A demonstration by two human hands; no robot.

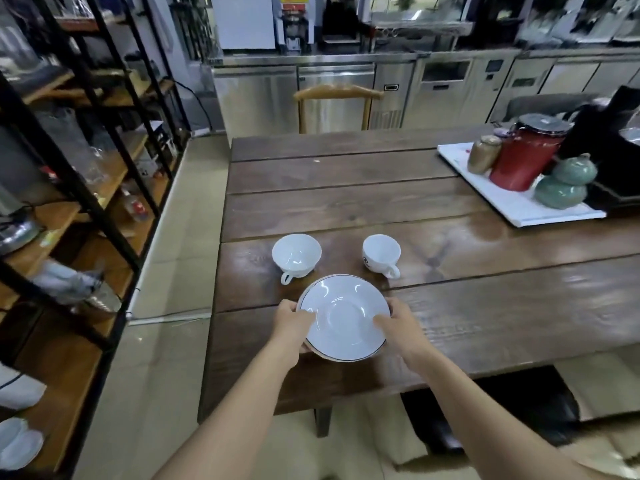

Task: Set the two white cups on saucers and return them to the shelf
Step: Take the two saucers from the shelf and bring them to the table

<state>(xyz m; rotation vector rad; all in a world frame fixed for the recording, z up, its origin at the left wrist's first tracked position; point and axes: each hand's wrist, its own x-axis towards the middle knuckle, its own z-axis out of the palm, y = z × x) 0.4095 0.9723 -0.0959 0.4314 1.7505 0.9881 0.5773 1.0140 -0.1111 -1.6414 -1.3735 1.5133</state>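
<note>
Two white cups stand on the dark wooden table point(485, 306): a wide one point(296, 256) at the left and a smaller one point(381, 253) at the right, both with handles turned toward me. Just in front of them I hold a white saucer with a dark rim point(344, 317), tilted toward me. A second rim shows under its near edge, so it looks like a stack. My left hand point(292, 322) grips the left edge and my right hand point(398, 322) the right edge, thumbs on top.
A black-framed shelf with wooden boards point(86, 209) runs along the left, holding glassware and white dishes point(19, 445) low down. A white tray point(512, 202) with a red jar and green pots sits at the table's far right. A wooden chair point(337, 93) stands behind the table.
</note>
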